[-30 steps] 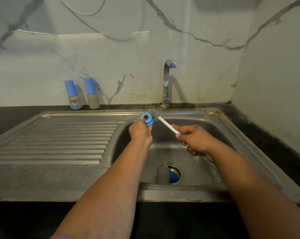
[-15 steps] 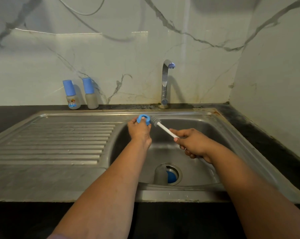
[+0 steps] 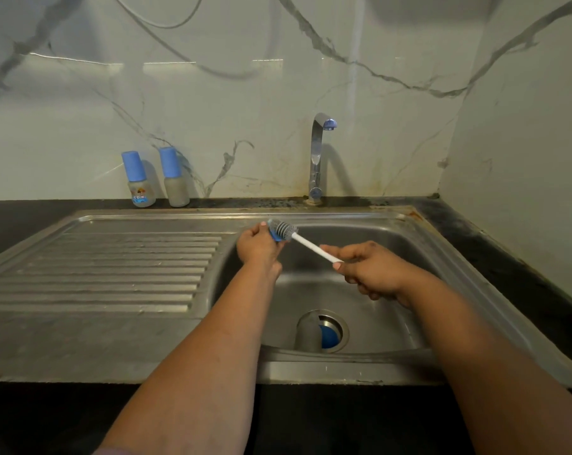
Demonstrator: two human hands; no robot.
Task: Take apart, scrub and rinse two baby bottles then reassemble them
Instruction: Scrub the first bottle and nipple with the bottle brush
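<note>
At ten o'clock two capped bottles (image 3: 142, 180) stand against the wall behind the sink (image 3: 120, 267). Toward the middle, the left hand (image 3: 257, 246) pinches a blue ring (image 3: 274, 234), fingers curled round its rim. The brush (image 3: 286, 230) presses into it; how deep is hard to say. At three o'clock, the right hand (image 3: 371, 272) grips the white handle. Twisting the ring against steady bristles would clean its threads best.
</note>
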